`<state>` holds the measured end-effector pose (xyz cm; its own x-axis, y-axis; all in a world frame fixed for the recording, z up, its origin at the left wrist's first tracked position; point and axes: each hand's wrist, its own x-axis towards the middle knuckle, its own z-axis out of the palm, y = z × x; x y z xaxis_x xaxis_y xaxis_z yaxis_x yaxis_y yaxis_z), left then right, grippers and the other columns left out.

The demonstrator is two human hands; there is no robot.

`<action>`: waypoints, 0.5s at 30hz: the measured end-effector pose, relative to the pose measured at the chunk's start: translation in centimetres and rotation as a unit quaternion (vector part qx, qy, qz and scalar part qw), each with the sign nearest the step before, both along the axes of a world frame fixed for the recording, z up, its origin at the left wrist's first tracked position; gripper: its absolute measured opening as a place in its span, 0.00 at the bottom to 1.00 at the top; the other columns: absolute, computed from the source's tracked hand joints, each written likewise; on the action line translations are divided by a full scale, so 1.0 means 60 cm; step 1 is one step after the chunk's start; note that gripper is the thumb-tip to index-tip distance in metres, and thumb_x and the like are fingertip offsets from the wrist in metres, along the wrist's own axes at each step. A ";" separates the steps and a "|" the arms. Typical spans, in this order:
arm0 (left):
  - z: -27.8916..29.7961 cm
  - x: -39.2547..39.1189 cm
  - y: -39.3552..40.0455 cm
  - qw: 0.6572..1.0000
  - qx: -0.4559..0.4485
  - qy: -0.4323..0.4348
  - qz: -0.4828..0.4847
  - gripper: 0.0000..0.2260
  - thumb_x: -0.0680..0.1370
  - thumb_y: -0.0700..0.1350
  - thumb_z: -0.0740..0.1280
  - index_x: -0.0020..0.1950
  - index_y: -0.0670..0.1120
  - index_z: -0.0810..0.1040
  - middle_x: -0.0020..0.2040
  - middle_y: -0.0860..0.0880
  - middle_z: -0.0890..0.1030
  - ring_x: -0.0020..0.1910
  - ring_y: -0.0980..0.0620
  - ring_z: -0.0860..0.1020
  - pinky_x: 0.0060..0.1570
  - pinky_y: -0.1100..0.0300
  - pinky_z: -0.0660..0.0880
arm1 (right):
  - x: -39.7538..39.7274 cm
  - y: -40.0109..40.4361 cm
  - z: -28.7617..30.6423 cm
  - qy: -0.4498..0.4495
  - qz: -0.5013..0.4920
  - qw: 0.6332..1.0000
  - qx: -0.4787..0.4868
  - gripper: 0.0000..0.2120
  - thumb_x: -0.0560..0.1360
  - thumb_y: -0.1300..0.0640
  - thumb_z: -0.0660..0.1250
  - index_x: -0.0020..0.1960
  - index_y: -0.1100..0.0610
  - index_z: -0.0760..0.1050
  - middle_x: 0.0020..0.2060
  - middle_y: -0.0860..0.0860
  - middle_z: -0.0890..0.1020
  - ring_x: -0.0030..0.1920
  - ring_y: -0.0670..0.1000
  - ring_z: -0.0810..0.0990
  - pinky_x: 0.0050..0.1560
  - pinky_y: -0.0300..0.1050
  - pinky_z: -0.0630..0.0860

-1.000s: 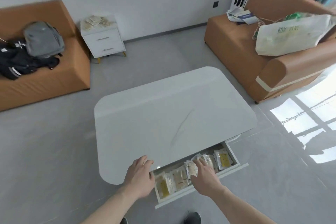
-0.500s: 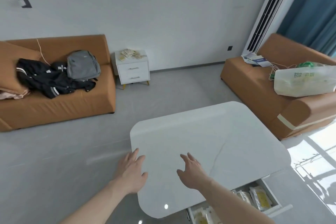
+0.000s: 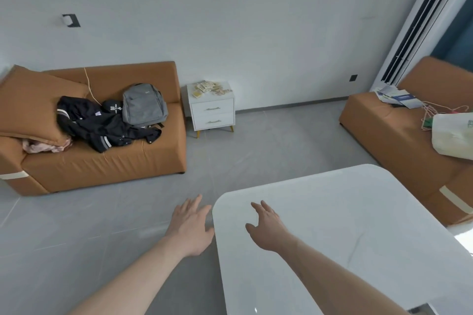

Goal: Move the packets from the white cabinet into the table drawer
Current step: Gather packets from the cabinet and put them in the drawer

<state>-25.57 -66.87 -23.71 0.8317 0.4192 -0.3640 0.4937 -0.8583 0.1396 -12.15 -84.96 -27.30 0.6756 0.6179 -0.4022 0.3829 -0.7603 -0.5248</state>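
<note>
A small white cabinet [image 3: 213,112] with two drawers stands against the far wall, and several pale packets [image 3: 210,88] lie scattered on its top. The white glossy table [image 3: 358,227] fills the lower right; its drawer is out of view. My left hand [image 3: 190,226] hovers over the floor just left of the table's corner, fingers straight and spread, holding nothing. My right hand [image 3: 266,229] is stretched out above the table's left part, fingers relaxed and empty. Both hands point toward the cabinet, which is far from them.
An orange sofa [image 3: 102,161] on the left carries a black jacket [image 3: 102,125] and a grey backpack [image 3: 143,104]. A second orange sofa [image 3: 399,135] on the right holds papers and a white bag [image 3: 453,135]. Grey floor [image 3: 230,161] lies between table and cabinet.
My hands left the drawer and its packets and now reach forward empty. The view has lifted and turned left, so the drawer has dropped out of sight and the cabinet looks nearer.
</note>
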 end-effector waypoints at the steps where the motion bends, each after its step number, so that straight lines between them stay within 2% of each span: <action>1: 0.004 0.006 0.021 1.000 0.005 -0.001 0.006 0.30 0.81 0.57 0.58 0.83 0.52 0.57 0.84 0.46 0.46 0.83 0.43 0.49 0.80 0.47 0.49 | 0.010 0.022 0.001 0.001 0.003 1.000 0.002 0.33 0.82 0.49 0.61 0.83 0.55 0.53 0.83 0.56 0.51 0.83 0.56 0.50 0.81 0.50 0.52; 6: 0.040 0.040 0.134 0.999 0.027 -0.010 0.030 0.30 0.81 0.57 0.59 0.83 0.52 0.57 0.84 0.47 0.46 0.83 0.43 0.49 0.80 0.47 0.49 | 0.061 0.132 0.030 -0.006 0.034 0.999 0.011 0.33 0.82 0.50 0.60 0.83 0.55 0.52 0.83 0.55 0.53 0.83 0.55 0.50 0.81 0.48 0.51; 11: 0.065 0.101 0.256 0.999 0.039 -0.020 0.021 0.30 0.81 0.55 0.59 0.83 0.51 0.57 0.84 0.47 0.45 0.83 0.43 0.47 0.81 0.47 0.48 | 0.126 0.248 0.053 -0.006 0.023 0.999 0.030 0.34 0.82 0.49 0.61 0.84 0.52 0.52 0.83 0.54 0.51 0.82 0.56 0.53 0.80 0.49 0.55; 15: 0.058 0.155 0.369 0.998 0.052 -0.026 0.003 0.30 0.82 0.56 0.59 0.83 0.52 0.57 0.84 0.47 0.45 0.83 0.43 0.46 0.81 0.46 0.48 | 0.170 0.344 0.049 -0.009 0.008 1.000 0.029 0.34 0.81 0.49 0.61 0.84 0.52 0.52 0.83 0.54 0.51 0.83 0.56 0.52 0.80 0.49 0.54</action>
